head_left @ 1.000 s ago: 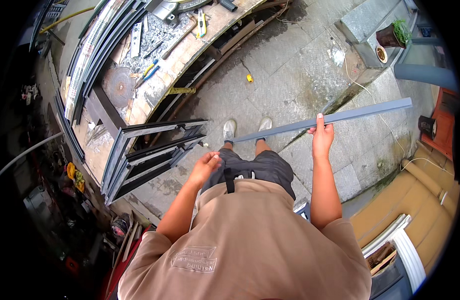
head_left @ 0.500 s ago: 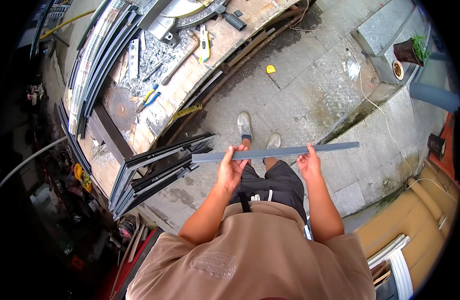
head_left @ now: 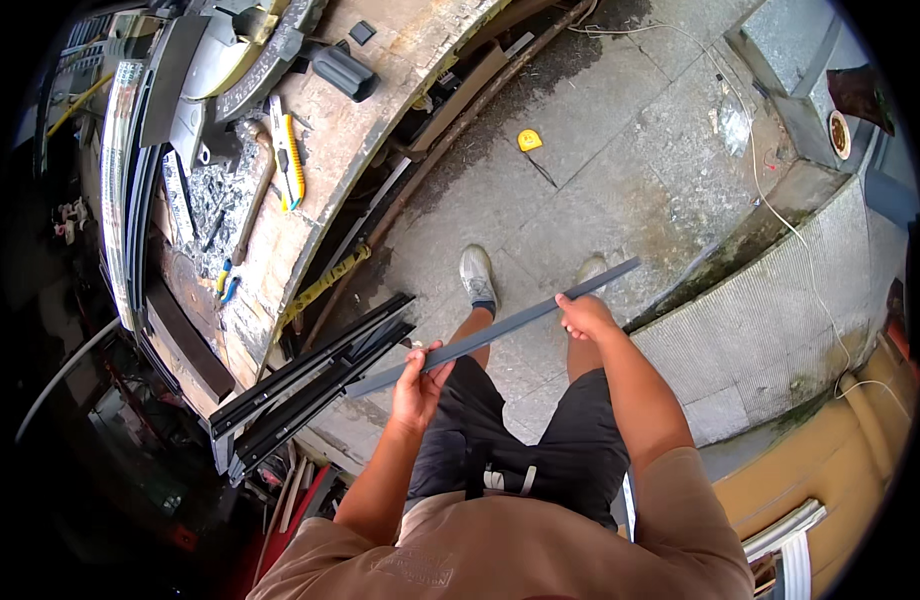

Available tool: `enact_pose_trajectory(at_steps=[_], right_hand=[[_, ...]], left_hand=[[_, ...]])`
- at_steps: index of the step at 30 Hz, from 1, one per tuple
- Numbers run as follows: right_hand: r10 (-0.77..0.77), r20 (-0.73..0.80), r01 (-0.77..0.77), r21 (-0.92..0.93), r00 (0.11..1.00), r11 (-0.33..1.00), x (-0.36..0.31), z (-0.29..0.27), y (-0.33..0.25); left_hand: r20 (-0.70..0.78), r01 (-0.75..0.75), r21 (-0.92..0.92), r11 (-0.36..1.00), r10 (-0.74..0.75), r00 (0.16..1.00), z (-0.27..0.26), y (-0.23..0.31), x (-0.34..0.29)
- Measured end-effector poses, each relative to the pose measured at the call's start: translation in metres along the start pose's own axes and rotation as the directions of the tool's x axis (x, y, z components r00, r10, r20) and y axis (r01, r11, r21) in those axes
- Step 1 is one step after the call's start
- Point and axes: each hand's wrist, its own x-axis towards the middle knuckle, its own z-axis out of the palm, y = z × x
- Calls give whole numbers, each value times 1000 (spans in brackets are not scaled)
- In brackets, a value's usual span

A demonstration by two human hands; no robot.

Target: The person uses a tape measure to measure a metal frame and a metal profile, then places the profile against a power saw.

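A long, narrow grey metal profile (head_left: 505,327) slants across in front of my legs, its left end lower than its right. My left hand (head_left: 417,390) grips it near the left end, with the thumb and fingers around its edges. Toward the other end, my right hand (head_left: 584,316) is closed on the same strip. The left tip of the strip lies close to several dark profiles (head_left: 305,385) that jut out from the bench; whether they touch I cannot tell.
On the worn wooden workbench (head_left: 325,150) stand a mitre saw (head_left: 230,75), a yellow utility knife (head_left: 289,160), a hammer-like tool (head_left: 255,195) and a steel ruler (head_left: 178,195). Long profiles (head_left: 130,190) lie along its far left. A yellow tape measure (head_left: 529,140) and a cable (head_left: 770,200) are on the paving.
The profile has tilted, its left end dropping and its right end rising, and both hands have shifted left with it. My view has turned, and my feet now stand wider apart.
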Motion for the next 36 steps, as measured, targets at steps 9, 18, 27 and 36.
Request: enact_pose_trajectory(at_steps=[9,18,27,36], right_hand=[[-640,-343,246,-720,687,649,273,-62,-120],[-896,-351,220,-884,271,413,472,-88,-217],[-684,-579,562,-414,444,716,329,-76,-88],[-180,-355,372,606,917,702,-7,-94,102]], left_hand=[[-73,-96,165,982,109,991,-3,-46,110],[-2,-44,323,945,47,999,6,-27,141],[24,-121,249,961,119,993,20,-48,109],[387,-488,657,574,299,872,157,-9,2]])
